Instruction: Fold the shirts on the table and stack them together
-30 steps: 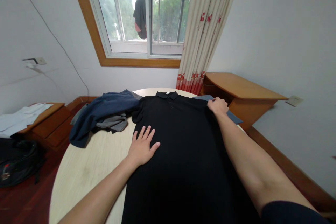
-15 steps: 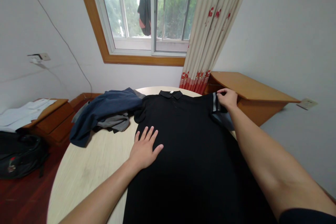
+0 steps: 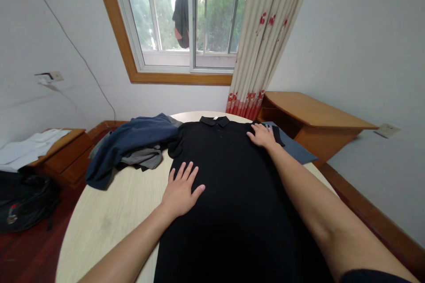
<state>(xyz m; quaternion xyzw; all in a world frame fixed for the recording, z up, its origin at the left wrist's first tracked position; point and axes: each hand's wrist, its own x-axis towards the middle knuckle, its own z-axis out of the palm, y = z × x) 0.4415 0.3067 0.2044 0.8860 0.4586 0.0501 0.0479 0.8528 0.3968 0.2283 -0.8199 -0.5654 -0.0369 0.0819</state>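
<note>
A black polo shirt [image 3: 226, 185] lies spread front-up over the table, its collar [image 3: 214, 121] toward the window. My left hand [image 3: 181, 191] rests flat on the shirt's left edge with its fingers spread. Near the right shoulder, my right hand [image 3: 264, 135] lies on the fabric, fingers stretched out and holding nothing. Part of the striped right sleeve shows just beyond that hand, and the hand hides the rest. Beneath this sleeve a blue-grey cloth [image 3: 294, 146] sticks out over the table's right side.
Crumpled navy and grey clothes [image 3: 139, 135] lie at the table's far left. The round pale table [image 3: 116, 216] stands before a window and a flowered curtain [image 3: 265, 44]. A wooden desk [image 3: 318, 110] is at the right; a drawer cabinet [image 3: 63, 154] and black bag [image 3: 29, 201] stand left.
My right hand has let go of the striped sleeve cuff and moved left onto the shirt's shoulder. The sleeve now lies lower, and more blue-grey cloth shows. My left hand stays in place.
</note>
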